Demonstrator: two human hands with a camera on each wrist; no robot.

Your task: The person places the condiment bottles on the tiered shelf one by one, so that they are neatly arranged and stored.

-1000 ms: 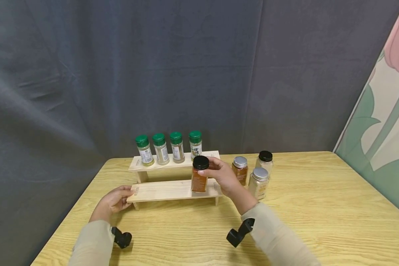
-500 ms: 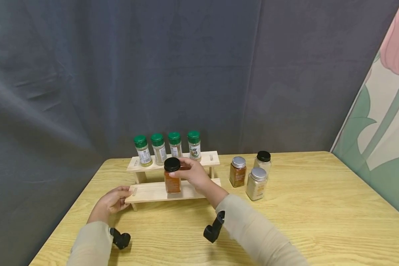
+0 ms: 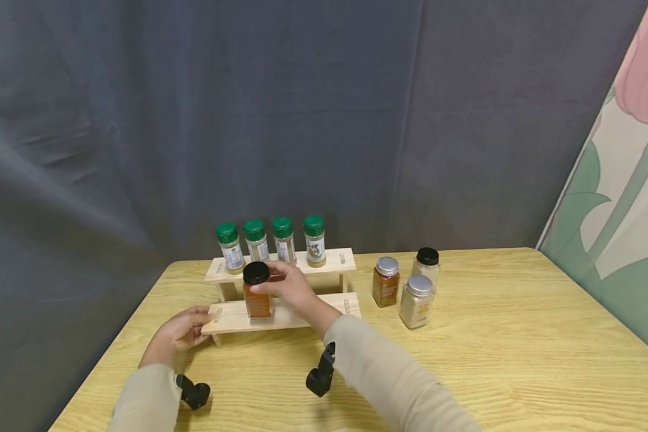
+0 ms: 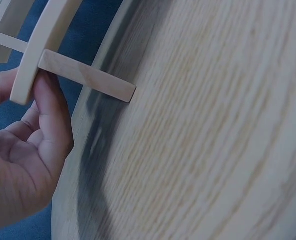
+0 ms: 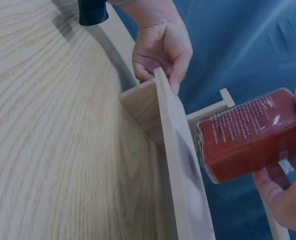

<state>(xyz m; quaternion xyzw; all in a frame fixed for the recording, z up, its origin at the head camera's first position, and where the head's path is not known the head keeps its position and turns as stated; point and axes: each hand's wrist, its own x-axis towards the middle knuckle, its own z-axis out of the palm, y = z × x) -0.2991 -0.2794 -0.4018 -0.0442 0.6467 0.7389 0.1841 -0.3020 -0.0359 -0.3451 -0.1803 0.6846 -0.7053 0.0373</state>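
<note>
My right hand (image 3: pixel 293 292) holds a square spice jar (image 3: pixel 258 302) of red powder with a black lid, thumb on its near side. The jar is upright, its base close over the left part of the lower wooden shelf (image 3: pixel 228 318). In the right wrist view, printed white text shows on the jar (image 5: pixel 252 132). My left hand (image 3: pixel 180 331) grips the left end of that shelf, with fingers under the board beside a short leg (image 4: pixel 88 76) in the left wrist view.
Several green-capped spice bottles (image 3: pixel 315 246) stand on the raised back shelf (image 3: pixel 337 261). To the right on the table are a silver-lidded red jar (image 3: pixel 386 285), a silver-lidded pale jar (image 3: pixel 416 306) and a black-lidded pale jar (image 3: pixel 426 267). A dark curtain (image 3: pixel 302 108) hangs behind.
My right hand has carried the red spice jar leftward along the lower shelf, from its right part to its left part. My left hand keeps its grip on the shelf end.
</note>
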